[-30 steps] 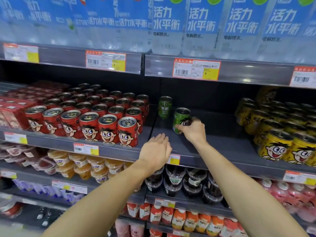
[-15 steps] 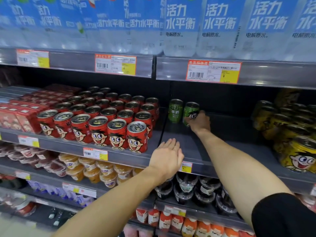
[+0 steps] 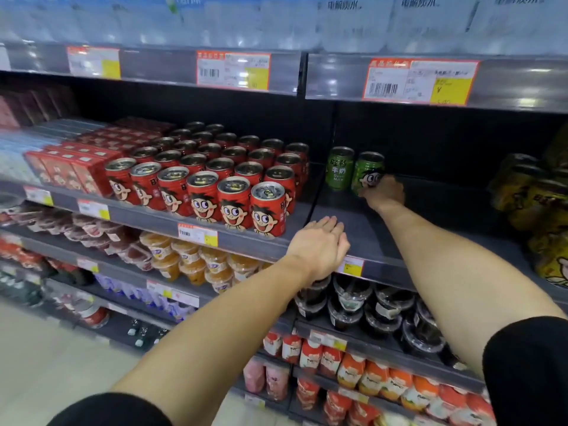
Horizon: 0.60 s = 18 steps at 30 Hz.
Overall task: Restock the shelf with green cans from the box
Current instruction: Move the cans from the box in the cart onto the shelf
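With the right hand point(image 3: 384, 192) gripping the second green can point(image 3: 367, 172) at the back of the shelf point(image 3: 384, 238), just beside the first can point(image 3: 339, 168), I'd set it flush and upright before letting go, while the left hand point(image 3: 319, 247) rests flat, fingers straight, on the shelf's edge.

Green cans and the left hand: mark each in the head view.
left green can point(image 3: 340, 169), head view, label front
right green can point(image 3: 367, 167), head view, upper label
left hand point(image 3: 319, 245), head view, back of hand
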Tool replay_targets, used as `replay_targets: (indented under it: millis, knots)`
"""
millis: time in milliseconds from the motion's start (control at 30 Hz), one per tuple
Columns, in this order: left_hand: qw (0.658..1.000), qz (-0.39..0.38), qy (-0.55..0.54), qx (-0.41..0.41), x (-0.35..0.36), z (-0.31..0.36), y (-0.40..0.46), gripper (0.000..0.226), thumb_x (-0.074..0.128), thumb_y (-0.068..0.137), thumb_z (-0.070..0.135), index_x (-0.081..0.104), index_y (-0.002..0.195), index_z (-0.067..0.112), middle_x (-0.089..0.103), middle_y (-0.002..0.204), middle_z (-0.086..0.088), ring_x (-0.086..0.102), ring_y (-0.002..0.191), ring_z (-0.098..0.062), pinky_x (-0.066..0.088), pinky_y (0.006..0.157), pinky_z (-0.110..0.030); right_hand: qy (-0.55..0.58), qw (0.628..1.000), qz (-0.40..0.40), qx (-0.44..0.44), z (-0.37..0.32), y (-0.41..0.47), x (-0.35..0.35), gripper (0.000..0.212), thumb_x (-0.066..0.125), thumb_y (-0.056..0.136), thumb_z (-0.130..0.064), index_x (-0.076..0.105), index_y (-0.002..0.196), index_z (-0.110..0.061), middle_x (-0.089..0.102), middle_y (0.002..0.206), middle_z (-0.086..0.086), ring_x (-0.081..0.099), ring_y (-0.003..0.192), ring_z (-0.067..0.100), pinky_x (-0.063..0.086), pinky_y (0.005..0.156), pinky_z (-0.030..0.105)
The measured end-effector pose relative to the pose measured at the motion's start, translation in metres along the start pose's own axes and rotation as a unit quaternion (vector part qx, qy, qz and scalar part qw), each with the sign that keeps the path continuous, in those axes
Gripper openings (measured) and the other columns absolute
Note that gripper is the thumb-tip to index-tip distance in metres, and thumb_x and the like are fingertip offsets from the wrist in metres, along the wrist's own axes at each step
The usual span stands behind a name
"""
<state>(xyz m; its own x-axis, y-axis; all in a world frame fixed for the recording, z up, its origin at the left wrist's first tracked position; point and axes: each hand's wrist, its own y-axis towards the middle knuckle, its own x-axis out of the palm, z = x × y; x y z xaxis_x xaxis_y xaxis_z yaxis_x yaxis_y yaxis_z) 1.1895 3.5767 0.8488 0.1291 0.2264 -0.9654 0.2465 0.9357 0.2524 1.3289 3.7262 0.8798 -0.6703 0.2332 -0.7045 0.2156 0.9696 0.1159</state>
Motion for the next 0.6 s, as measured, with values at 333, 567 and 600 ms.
replay_targets:
  millis: [333, 567, 600]
  knots:
    - [0.988, -0.147, -0.040, -0.026, -0.017, 0.006, 0.002, 0.040, 0.028, 0.102, 0.018, 0.047, 0.132, -0.001, 0.044, 0.141, -0.021, 0.036, 0.134, -0.032, 0.027, 0.112, -0.041, -0.264, 0.955, -0.058, -0.124, 0.015, -0.107, -0.019, 0.044, 0.053, 0.095, -0.038, 0.058, 0.122, -0.004, 0.056, 0.127, 0.019, 0.053, 0.118, 0.037, 0.046, 0.090, 0.041]
    - [0.982, -0.185, 0.027, 0.019, -0.040, 0.023, -0.026, 0.049, 0.032, 0.100, 0.038, 0.045, 0.135, 0.006, 0.048, 0.140, -0.014, 0.045, 0.127, -0.032, 0.036, 0.104, -0.044, -0.250, 0.959, -0.047, -0.124, 0.017, -0.178, -0.048, 0.045, 0.050, 0.097, -0.042, 0.057, 0.123, -0.007, 0.055, 0.129, 0.015, 0.051, 0.119, 0.035, 0.044, 0.089, 0.042]
    - [0.985, -0.166, 0.030, 0.023, -0.039, 0.026, -0.037, 0.048, 0.033, 0.100, 0.035, 0.041, 0.138, 0.006, 0.045, 0.142, -0.014, 0.041, 0.130, -0.031, 0.033, 0.106, -0.046, -0.247, 0.959, -0.039, -0.132, 0.019, -0.192, -0.048, 0.048, 0.050, 0.097, -0.041, 0.053, 0.130, -0.007, 0.052, 0.133, 0.015, 0.048, 0.123, 0.035, 0.044, 0.092, 0.043]
